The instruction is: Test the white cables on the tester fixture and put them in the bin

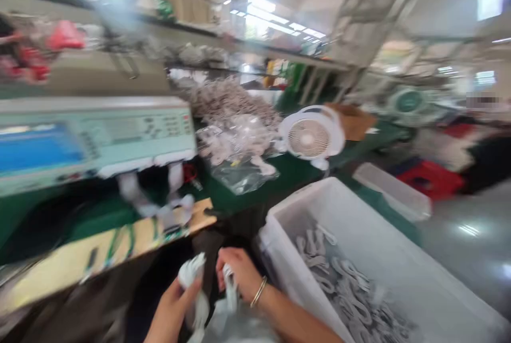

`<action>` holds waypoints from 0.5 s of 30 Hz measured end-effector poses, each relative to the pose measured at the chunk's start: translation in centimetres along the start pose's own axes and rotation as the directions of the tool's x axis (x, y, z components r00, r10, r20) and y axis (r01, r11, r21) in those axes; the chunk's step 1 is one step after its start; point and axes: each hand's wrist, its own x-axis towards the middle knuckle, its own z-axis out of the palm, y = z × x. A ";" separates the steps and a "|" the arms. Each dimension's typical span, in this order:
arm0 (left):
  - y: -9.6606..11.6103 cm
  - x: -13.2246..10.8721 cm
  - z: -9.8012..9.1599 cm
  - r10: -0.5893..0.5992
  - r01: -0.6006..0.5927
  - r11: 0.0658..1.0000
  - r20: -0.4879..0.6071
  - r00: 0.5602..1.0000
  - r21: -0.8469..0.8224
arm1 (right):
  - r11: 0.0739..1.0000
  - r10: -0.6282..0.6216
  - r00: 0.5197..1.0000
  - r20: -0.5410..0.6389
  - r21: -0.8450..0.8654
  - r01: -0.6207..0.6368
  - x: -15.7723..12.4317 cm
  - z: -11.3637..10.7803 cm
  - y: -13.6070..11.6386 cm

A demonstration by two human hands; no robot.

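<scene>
My left hand (173, 303) clasps white coiled bundle (191, 269); right hand (242, 273) curls around white strip (230, 292), probably cord, blurry. Reads as bundle-handling; next move needs steady grip.

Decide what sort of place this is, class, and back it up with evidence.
Probably a factory workshop: a pale-green instrument with buttons stands on a green bench, and a white bin holds many coiled pieces, possibly cords.

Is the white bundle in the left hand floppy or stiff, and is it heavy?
The white bundle is probably floppy, since it looks like wound, bendy strands, though it's blurry. It's likely light, being small enough for the left hand to grip with thumb and fingers.
</scene>
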 end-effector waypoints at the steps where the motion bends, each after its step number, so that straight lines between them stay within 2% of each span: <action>1: 0.0 0.4 -0.1 0.032 -0.028 0.999 0.096 0.995 -0.047 | 0.998 -0.037 0.999 0.027 -0.046 0.038 0.2 0.0 -0.6; 2: -0.1 0.9 -0.3 0.085 -0.070 0.993 0.166 0.982 -0.092 | 0.989 -0.080 0.995 0.058 -0.116 0.086 0.5 0.2 -1.2; 5: -0.1 1.7 -0.6 0.163 -0.139 0.978 0.149 0.975 -0.154 | 0.931 -0.208 0.970 0.128 -0.279 0.237 1.3 0.9 -2.7; 7: 0.0 1.9 -0.6 0.197 -0.175 0.970 0.125 0.972 -0.167 | 0.893 -0.276 0.950 0.147 -0.327 0.310 1.6 1.5 -3.2; 11: -0.3 1.6 -0.5 0.233 -0.217 0.965 0.098 0.968 -0.148 | 0.875 -0.319 0.939 0.126 -0.342 0.343 1.6 2.2 -3.3; 15: -1.5 0.8 -0.7 0.221 -0.222 0.970 -0.017 0.975 -0.100 | 0.817 -0.377 0.926 0.018 -0.466 0.341 0.2 2.2 -2.3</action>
